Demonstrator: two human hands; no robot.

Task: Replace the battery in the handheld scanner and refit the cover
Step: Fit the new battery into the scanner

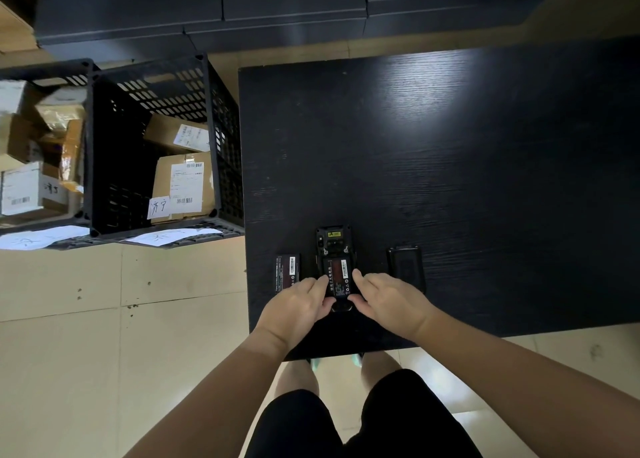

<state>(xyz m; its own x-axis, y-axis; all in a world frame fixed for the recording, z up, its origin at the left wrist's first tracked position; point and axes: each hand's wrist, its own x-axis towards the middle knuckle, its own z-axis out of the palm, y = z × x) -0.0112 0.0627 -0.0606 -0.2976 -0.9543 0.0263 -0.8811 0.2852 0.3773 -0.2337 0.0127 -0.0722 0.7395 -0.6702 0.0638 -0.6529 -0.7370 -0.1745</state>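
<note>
The black handheld scanner (pixel 333 241) lies face down near the front edge of the black table (pixel 467 180), its back open. A black battery (pixel 338 274) with a barcode label sits in its compartment. My left hand (pixel 298 307) and my right hand (pixel 388 301) grip the scanner's near end from either side, with fingertips resting on the battery's lower edge. A second battery (pixel 287 271) lies flat on the table just left of the scanner. The black cover (pixel 407 267) lies to the right, partly behind my right hand.
Left of the table stand two black slotted crates (pixel 221 139) on the tiled floor, holding cardboard parcels (pixel 181 184) with labels. Dark cabinets (pixel 277 7) run along the far wall. My legs show below the table's front edge.
</note>
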